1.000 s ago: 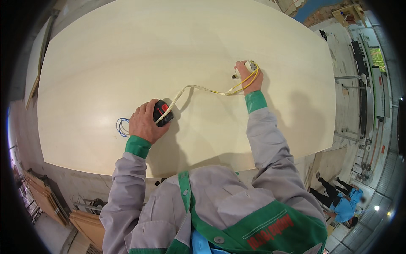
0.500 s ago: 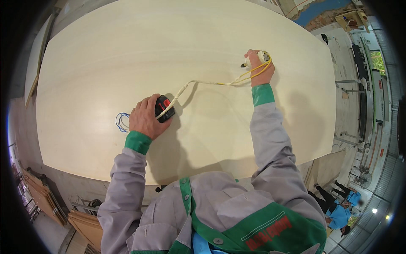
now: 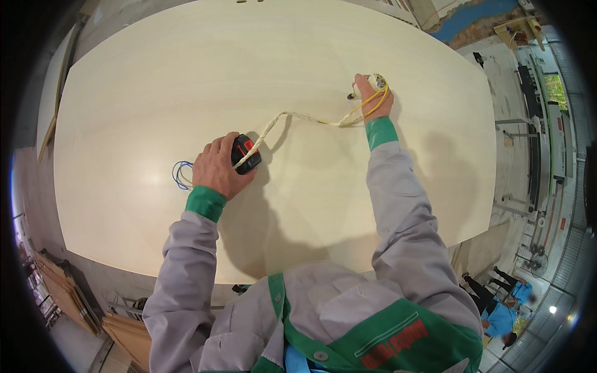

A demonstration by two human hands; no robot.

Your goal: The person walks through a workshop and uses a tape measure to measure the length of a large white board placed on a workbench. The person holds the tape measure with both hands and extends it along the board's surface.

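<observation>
Grey cloth covers both forearms, ending in green cuffs [image 3: 206,202] at the wrists, and the two bare hands reach out over a broad pale table [image 3: 186,68]. The left hand [image 3: 221,168] is the nearer one to the body. Its forearm rises from the lower edge and leans a little to the right, with the back of the hand facing up. The fingers are bent and closed around a black block [image 3: 252,163] with red parts, which shows past their right side; whether the block touches the table is hard to tell. A loop of blue wire [image 3: 175,175] lies just beside this hand, on its left.

The right hand [image 3: 375,104] is farther out and well apart from the left, the arm stretched forward and slanting to the left. Its thumb and fingers grip a small white device [image 3: 373,80] with a greyish end, the thumb lying on the left side. A dark tip [image 3: 351,96] sticks out to the left of the thumb. Yellow wires [image 3: 387,91] loop across the back of this hand.

A cream cord [image 3: 301,115] runs between the hands: it crosses the top of the block, arches up, then dips before meeting the yellow wires. At the lower right, well beyond the table, people in blue shirts [image 3: 499,320] are visible near a fan [image 3: 537,263].
</observation>
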